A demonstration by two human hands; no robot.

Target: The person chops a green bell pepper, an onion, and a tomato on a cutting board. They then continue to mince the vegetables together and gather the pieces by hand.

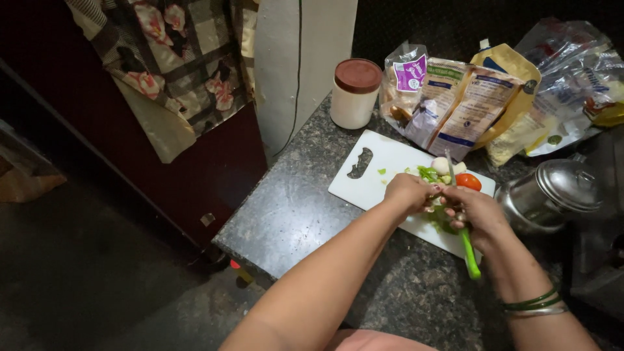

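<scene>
A cutting board (380, 172) is laid on the counter (305, 214), near its middle. Chopped vegetables (429, 174), an onion (441, 165) and a tomato (468, 182) are gathered on the board's far right part. The left hand (408, 192) and the right hand (478, 211) are placed over the board, just in front of these, and a knife (469, 250) is gripped in the right fingers. A lidded jar (355, 93) is set behind the board, to its left. Food packets (455, 104) are piled behind the board, to the right of the jar. A metal pot (552, 195) is stood right of the board.
</scene>
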